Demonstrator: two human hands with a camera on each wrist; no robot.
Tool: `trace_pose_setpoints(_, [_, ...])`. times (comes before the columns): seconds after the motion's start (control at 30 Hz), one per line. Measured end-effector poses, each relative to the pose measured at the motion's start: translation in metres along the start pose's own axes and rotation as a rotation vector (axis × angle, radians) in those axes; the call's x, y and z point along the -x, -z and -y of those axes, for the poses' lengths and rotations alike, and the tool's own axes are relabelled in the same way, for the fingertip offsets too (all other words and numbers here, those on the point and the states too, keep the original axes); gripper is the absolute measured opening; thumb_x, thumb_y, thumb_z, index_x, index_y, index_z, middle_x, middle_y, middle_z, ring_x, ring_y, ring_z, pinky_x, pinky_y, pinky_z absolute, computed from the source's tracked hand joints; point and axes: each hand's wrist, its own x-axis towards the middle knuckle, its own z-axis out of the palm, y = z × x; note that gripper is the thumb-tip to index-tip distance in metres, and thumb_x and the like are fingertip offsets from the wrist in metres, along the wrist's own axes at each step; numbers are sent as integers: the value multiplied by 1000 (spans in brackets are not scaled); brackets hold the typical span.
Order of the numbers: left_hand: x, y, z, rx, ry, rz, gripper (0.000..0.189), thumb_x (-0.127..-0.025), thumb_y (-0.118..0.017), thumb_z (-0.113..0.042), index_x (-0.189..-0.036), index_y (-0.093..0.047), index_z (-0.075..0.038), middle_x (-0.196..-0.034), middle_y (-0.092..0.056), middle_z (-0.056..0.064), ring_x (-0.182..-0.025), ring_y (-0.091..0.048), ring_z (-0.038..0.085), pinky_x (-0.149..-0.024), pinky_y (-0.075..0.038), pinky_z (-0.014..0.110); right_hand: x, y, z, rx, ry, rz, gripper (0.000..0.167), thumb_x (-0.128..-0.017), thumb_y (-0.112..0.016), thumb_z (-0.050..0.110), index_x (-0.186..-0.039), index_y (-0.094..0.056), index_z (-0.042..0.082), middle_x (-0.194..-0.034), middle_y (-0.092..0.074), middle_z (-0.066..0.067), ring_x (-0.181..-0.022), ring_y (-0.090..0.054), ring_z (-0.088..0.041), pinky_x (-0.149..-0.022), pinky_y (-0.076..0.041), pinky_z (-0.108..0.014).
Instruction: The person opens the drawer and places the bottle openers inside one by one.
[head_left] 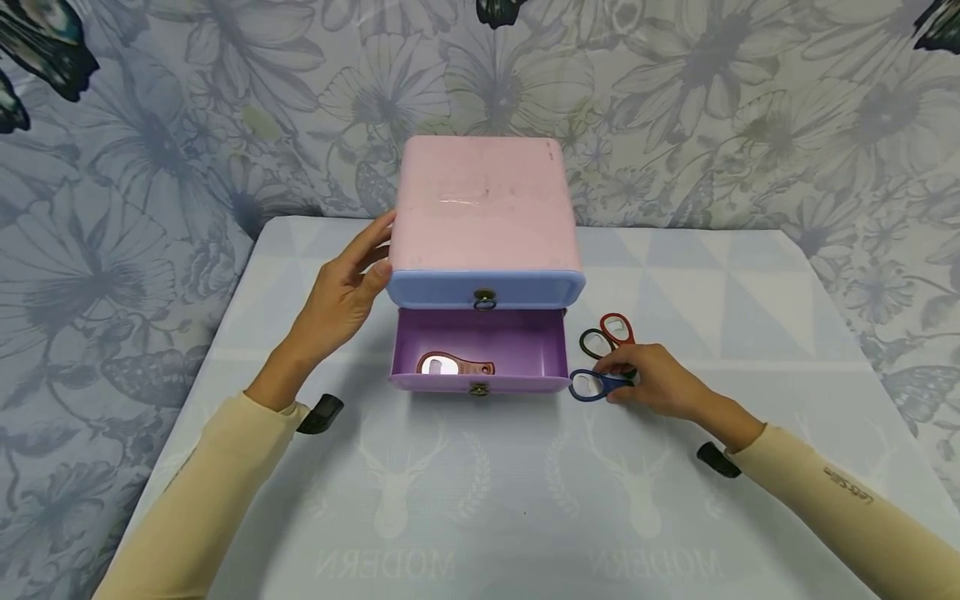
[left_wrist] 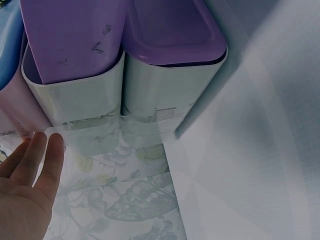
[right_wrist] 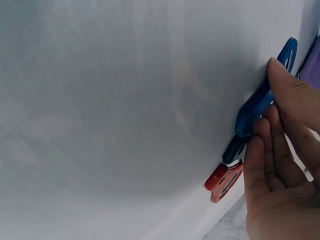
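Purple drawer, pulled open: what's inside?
The purple drawer shows one brown hand mirror or magnifier, type unclear. Its rear, below the pink box, is covered; contents there can't be seen.

Soft, even light bathes the pink box (head_left: 483, 204), nothing harsh on its top! Blurry-edged shadow spreads left of the box across the tabletop (head_left: 525, 483), more of it pooling in front. And there, in the drawer (head_left: 525, 384) below the box, white glare on the brown-framed piece (head_left: 467, 367)! Both wrist views run dimmer and greyer, the right one hazy, its tabletop pattern washed out
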Motion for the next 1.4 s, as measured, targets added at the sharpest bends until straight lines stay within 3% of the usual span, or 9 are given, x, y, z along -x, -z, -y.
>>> trace_pose_setpoints(0.5, [0,-2,0,5,3,1,56,-102,-53,-46,-155,-33,-43,-157,-43,0,-141,-46,24,-111,-42,53,6,-1,-1,-28,30,37,35,-78,-85,7,-111,-71,6,-94,-70,5,-86,-63,-12,-78,-54,-28])
trace_pose_setpoints(0.73, [-1,-2,0,3,-6,7,56,-102,-53,-47,-154,-33,-44,-156,-43,-1,-141,-46,24,-111,-42,53,13,15,7,-76,42,-38,36,-78,-85,7,-112,-72,8,-97,-71,3,-86,-64,-13,-79,-55,-30])
trace_pose_setpoints(0.93, [-1,-1,0,4,-7,5,56,-102,-53,-48,-154,-33,-44,-156,-43,-1,-141,-46,22,-111,-42,53,15,39,24,-84,68,-90,37,-79,-84,7,-114,-72,11,-99,-71,5,-88,-63,-9,-81,-55,-23])
trace_pose_setpoints(1.2, [-1,-1,0,6,-5,5,56,-103,-53,-45,-154,-33,-43,-156,-44,0,-140,-47,23,-111,-43,52,16,61,55,-210,152,-171,41,-78,-83,1,-116,-71,12,-105,-71,3,-92,-62,-6,-85,-51,-13])
trace_pose_setpoints(1.4, [-1,0,0,7,-7,1,56,-102,-54,-46,-155,-34,-43,-156,-44,0,-140,-47,23,-110,-43,52,7,60,83,-254,212,-213,42,-79,-83,0,-116,-72,14,-107,-70,5,-86,-61,-6,-72,-50,-16])
